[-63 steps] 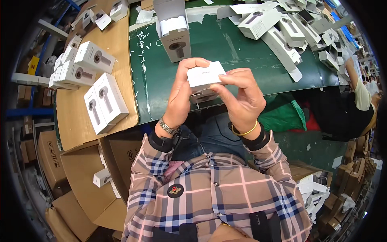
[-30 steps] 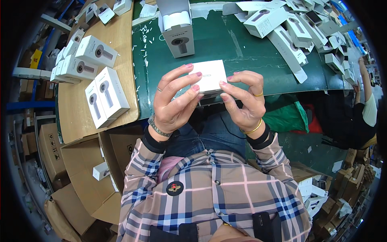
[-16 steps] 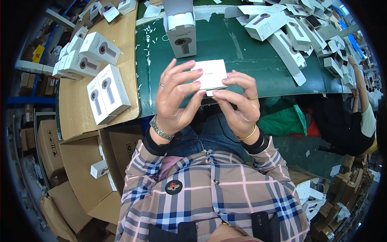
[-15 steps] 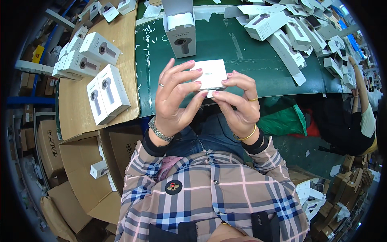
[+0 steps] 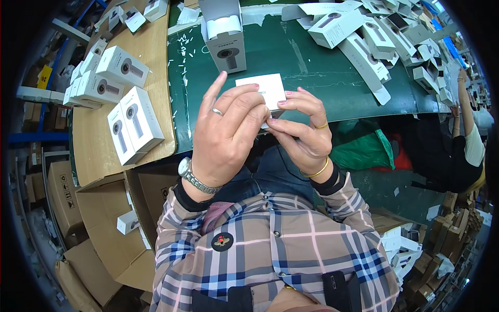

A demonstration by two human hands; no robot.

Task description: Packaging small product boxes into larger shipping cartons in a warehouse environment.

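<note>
A small white box (image 5: pixel 274 88) is held between both hands over the near edge of the green table. My left hand (image 5: pixel 228 127) wraps its fingers over the box's left side and near corner, one finger raised; its thumb is hidden. On the right side and near edge, my right hand (image 5: pixel 306 125) grips the box with bent fingers, thumb and forefinger pinched close to the left fingertips. What lies in that pinch is covered. Just beyond stands an upright white carton (image 5: pixel 228 49) with its top open and white packing inside.
Several closed white cartons (image 5: pixel 136 122) stand on the wooden table (image 5: pixel 93 153) at left. Opened white boxes (image 5: pixel 364 47) pile up at the far right of the green table (image 5: pixel 322 99). An open cardboard box (image 5: pixel 112 208) sits below left. Another person's arm (image 5: pixel 465 104) shows at right.
My left hand has turned further over the small box, its fingers now covering the near-left corner. The watch face has come into view. The box tilts slightly; the whole view has shifted a little.
</note>
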